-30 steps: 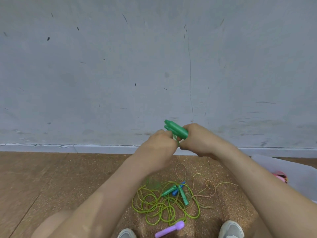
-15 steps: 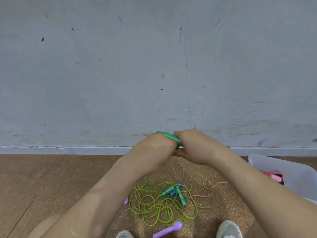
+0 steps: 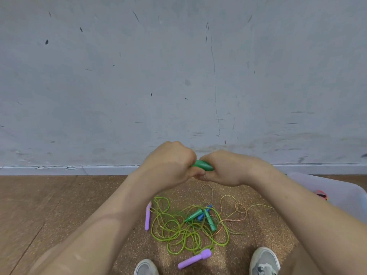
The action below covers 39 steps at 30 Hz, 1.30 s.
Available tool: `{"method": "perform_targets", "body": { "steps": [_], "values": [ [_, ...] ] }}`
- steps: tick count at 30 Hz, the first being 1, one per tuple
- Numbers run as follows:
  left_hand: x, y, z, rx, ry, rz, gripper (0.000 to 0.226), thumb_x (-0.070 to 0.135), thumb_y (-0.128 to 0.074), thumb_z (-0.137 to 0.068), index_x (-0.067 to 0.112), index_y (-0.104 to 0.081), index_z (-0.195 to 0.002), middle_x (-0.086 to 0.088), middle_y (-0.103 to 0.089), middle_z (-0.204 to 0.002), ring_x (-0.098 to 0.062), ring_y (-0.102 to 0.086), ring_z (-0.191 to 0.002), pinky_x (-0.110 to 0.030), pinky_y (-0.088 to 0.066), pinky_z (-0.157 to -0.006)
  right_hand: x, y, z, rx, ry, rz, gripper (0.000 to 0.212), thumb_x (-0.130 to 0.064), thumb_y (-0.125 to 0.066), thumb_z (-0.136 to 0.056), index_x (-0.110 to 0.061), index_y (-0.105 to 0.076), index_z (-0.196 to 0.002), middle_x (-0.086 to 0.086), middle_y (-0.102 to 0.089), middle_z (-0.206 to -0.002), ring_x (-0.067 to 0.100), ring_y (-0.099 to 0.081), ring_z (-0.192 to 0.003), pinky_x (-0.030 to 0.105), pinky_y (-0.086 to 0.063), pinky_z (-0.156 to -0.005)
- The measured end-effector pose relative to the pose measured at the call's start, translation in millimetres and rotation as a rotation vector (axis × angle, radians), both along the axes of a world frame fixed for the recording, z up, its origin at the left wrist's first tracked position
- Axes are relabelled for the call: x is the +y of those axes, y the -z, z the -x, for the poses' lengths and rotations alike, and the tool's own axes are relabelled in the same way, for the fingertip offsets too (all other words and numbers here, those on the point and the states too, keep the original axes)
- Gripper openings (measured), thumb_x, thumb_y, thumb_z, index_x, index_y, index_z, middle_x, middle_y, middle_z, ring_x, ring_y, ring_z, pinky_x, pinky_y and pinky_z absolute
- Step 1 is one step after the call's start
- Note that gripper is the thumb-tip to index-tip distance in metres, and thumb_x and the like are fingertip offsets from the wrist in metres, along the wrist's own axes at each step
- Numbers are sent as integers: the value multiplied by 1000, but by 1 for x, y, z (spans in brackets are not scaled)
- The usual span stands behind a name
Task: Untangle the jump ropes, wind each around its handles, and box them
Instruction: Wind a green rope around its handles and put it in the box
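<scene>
Both fists meet at mid-frame: the left hand [image 3: 170, 165] and right hand [image 3: 224, 167] curl tightly round the green handles [image 3: 202, 165], knuckles touching. Lower centre, the tangled ropes [image 3: 178, 233] lie on the floor; the plastic box [image 3: 337, 192] sits at the right edge.

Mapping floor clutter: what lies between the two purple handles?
Head view: tangled loops of the yellow-green rope lie between the left purple handle and the near purple handle.
</scene>
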<state>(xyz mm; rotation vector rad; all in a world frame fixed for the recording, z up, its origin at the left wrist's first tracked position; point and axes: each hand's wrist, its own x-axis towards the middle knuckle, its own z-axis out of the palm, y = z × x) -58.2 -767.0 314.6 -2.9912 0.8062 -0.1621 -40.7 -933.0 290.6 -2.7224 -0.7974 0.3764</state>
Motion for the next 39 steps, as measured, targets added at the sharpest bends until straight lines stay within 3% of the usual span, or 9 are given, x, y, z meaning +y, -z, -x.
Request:
{"method": "perform_targets", "body": {
  "steps": [5,10,16,20,24,27,29,33,39],
  "values": [
    [26,-3,-6,315,-73,645,23,30,-84,-66,17,-65,-67,7,-58,-57,-5,-46,-54,-22,-37,-55,3,-10,9,129,-44,-24,23,-38,-58,-88,-19,-53,-77,-4,-52,-64,14,-48,-59,32,-36,-57],
    [47,5,-18,747,-38,1040,10,14,-69,-81,10,-71,-72,-9,-62,-62,-11,-52,-52,-18,-44,-52,5,-22,19,347,-46,-320,19,-24,-61,-90,-21,-53,-73,-4,-48,-59,10,-42,-47,25,-34,-47],
    [16,37,-19,1030,-103,1573,32,10,-46,-97,19,-65,-73,2,-41,-47,-6,-30,-37,-15,-24,-39,0,-24,12,439,241,-741,18,-10,-53,-91,-17,-48,-76,-5,-38,-52,11,-25,-42,19,-18,-39],
    [-2,42,-12,658,-192,1349,15,21,-51,-98,13,-59,-88,0,-51,-59,-10,-36,-42,-19,-28,-41,-4,-17,2,184,345,-663,17,-17,-54,-89,-18,-53,-72,-1,-40,-55,9,-29,-40,22,-23,-40],
    [-6,39,-3,54,-92,400,15,29,-62,-88,23,-63,-101,5,-56,-77,-18,-58,-74,-31,-41,-62,-10,-9,-5,-68,358,-353,25,-26,-56,-87,-17,-45,-66,0,-47,-58,19,-45,-56,32,-30,-52],
    [-7,34,1,-245,77,108,14,13,-73,-68,14,-61,-74,-1,-56,-61,-28,-56,-48,-27,-32,-42,-7,-3,-3,-150,313,-127,24,-34,-54,-88,-16,-45,-73,1,-50,-66,24,-49,-65,32,-30,-53],
    [-4,34,-2,-291,116,145,14,14,-72,-67,13,-58,-71,-1,-55,-56,-29,-52,-42,-26,-27,-40,-6,-2,-3,-149,300,-50,24,-37,-54,-89,-16,-47,-78,0,-49,-69,25,-50,-68,31,-31,-55],
    [5,22,-8,-256,147,207,20,30,-56,-89,15,-68,-94,-4,-65,-84,-28,-63,-76,-34,-43,-60,-4,-2,0,-66,199,95,27,-41,-56,-88,-15,-50,-82,5,-54,-77,28,-54,-73,32,-40,-61],
    [23,17,-12,43,133,453,16,30,-67,-82,20,-76,-89,5,-73,-85,-15,-61,-83,-30,-47,-75,1,-9,7,53,74,86,26,-37,-56,-88,-11,-56,-88,5,-59,-77,25,-54,-70,33,-38,-60]
  ]
}}
